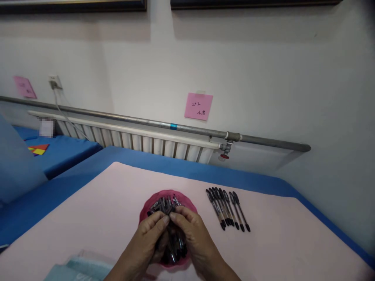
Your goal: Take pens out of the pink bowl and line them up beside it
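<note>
A pink basket (191, 203) with a wavy rim holds a heap of dark and clear pen parts (172, 251). Over it, my left hand (154, 230) and my right hand (190, 228) meet at the fingertips. Both are closed in a pinch, thumbs facing each other. Whatever they grip is small, dark and mostly hidden by the fingers, so I cannot name it. To the right of the basket, several capped black pens (227, 208) with clear barrels lie side by side in a slanted row.
A pale pink mat (278, 238) covers most of the blue table (258, 177). A light teal plastic bag (79, 269) lies at the front left. Behind the table are a white radiator (137, 142) and a metal pipe (263, 141). Someone's blue sleeve or garment (17, 164) shows at the left.
</note>
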Demonstrator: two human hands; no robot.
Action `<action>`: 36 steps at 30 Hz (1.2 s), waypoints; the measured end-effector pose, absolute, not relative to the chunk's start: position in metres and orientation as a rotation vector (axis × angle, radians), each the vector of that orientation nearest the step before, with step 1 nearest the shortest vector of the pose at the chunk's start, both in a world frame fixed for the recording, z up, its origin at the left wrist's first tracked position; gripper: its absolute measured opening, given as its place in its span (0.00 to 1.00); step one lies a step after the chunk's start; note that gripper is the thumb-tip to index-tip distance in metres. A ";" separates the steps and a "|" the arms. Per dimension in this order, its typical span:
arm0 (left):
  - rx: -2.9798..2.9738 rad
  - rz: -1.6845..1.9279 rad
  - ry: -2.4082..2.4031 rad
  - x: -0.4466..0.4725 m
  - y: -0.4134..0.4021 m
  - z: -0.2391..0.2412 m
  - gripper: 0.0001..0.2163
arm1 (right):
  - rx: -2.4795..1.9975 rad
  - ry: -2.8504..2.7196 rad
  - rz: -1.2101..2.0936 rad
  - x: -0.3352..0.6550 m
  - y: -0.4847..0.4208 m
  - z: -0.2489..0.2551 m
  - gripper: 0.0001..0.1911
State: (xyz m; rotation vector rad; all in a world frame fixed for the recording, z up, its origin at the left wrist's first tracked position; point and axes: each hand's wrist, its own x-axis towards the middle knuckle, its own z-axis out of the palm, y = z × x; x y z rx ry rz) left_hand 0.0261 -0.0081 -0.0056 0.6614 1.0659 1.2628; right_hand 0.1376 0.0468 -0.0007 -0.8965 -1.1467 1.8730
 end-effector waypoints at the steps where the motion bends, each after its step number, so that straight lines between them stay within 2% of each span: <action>1: 0.651 1.264 1.066 0.026 -0.008 -0.005 0.16 | -0.896 -1.144 1.872 0.137 0.046 -0.001 0.09; 9: 0.713 1.225 0.987 0.020 -0.010 -0.003 0.14 | -0.861 -0.970 1.818 0.140 0.055 -0.002 0.09; 14: 0.737 1.173 1.008 0.022 -0.010 -0.005 0.15 | -0.888 -1.016 1.795 0.139 0.053 -0.005 0.10; 23: 0.816 1.158 1.096 0.028 -0.012 -0.005 0.15 | -0.868 -1.135 1.772 0.138 0.044 -0.001 0.06; 27: 0.981 1.370 1.339 0.011 -0.011 0.003 0.14 | -0.832 -1.152 1.639 0.148 0.057 0.004 0.07; 31: 1.068 1.521 1.789 -0.018 -0.006 0.002 0.15 | -1.006 -1.196 1.323 0.166 0.079 0.001 0.10; 36: 1.160 1.386 1.983 -0.041 0.001 -0.013 0.13 | -1.097 -1.162 1.221 0.177 0.094 -0.013 0.08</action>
